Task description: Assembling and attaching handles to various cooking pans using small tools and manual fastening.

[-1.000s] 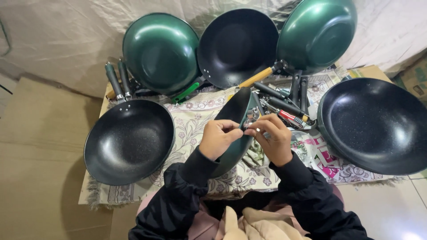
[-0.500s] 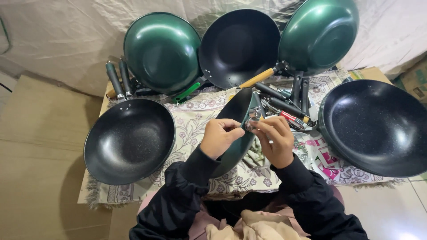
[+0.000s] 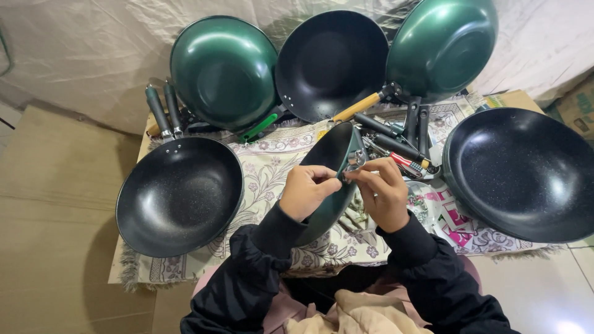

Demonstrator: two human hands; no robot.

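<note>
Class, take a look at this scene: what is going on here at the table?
A person in black sleeves holds a green pan on edge above a flowered cloth. The left hand grips its rim, and the right hand fingers a small metal fitting at the rim. Other pans lie round about: a black one to the left, a black one to the right, three propped behind, with loose handles between.

Soft, even daylight fills the scene, sharp throughout. Pale glare sits on the green pan (image 3: 224,71) and the floor's bottom-right corner. Wide-angle bending curves the edges.
</note>
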